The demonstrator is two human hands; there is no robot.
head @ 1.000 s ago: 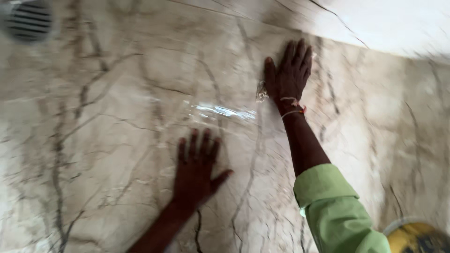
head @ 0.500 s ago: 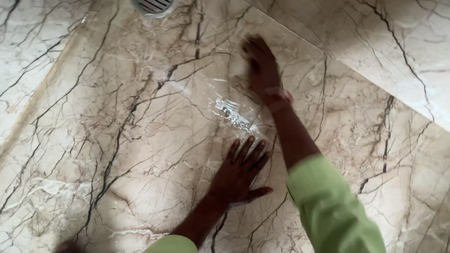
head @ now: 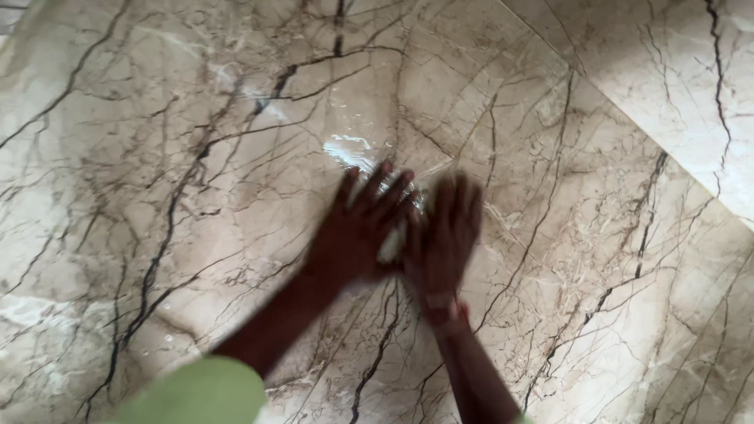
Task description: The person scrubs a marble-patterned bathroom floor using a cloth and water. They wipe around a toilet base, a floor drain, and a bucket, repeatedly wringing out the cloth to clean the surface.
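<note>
I see my left hand [head: 357, 228] and right hand [head: 444, 235] lying flat side by side at the frame's centre, fingers spread, grasping nothing, on the veined beige marble floor [head: 196, 157]. A wet glossy patch [head: 353, 149] sits just above the fingertips; both hands are motion-blurred.

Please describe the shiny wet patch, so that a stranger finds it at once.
On the beige marble floor with dark veins, find both hands lying flat side by side. Just beyond the left hand fingertips lies the wet patch, the only bright white glare there.
</note>
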